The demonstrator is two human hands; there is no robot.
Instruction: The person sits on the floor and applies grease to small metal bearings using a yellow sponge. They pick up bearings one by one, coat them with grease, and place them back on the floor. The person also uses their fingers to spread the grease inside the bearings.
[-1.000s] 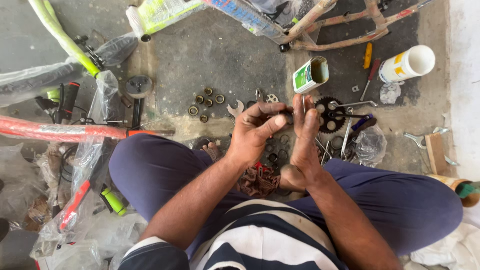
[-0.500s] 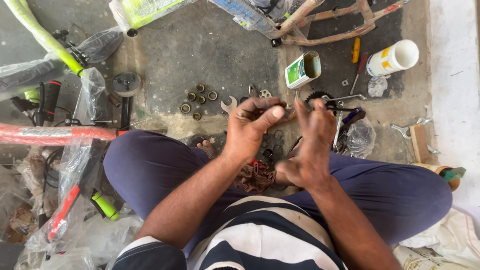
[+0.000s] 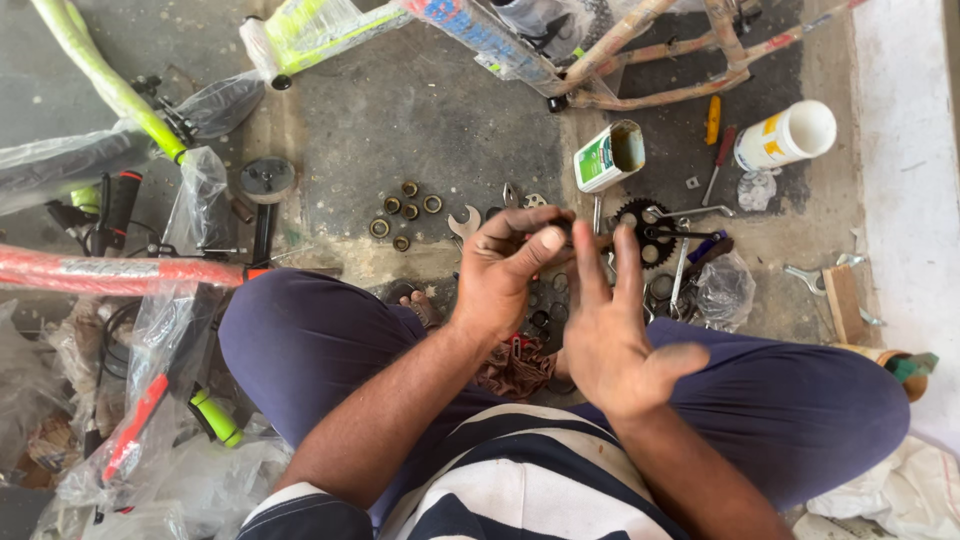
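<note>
I sit cross-legged on a concrete floor, hands raised over my lap. My left hand [image 3: 505,265] pinches a small dark part between thumb and fingertips; what the part is I cannot tell. My right hand [image 3: 612,325] is beside it, fingers straight and spread, palm turned toward the left hand, holding nothing. Below the hands, between my legs, lie dark rings and a rusty chain piece [image 3: 515,368]. A black sprocket [image 3: 640,228] lies just beyond the right fingertips.
Several small bearing cups [image 3: 403,213] and a wrench [image 3: 465,222] lie ahead. A green tin [image 3: 608,155], a white tube container [image 3: 785,135], screwdrivers [image 3: 715,135], and bicycle frames, orange [image 3: 665,50], red [image 3: 120,272] and yellow-green [image 3: 100,85], surround me, some in plastic wrapping.
My right hand has come off the left hand's part and opened out, fingers straightening. The left hand keeps its pinch. The view has shifted slightly.
</note>
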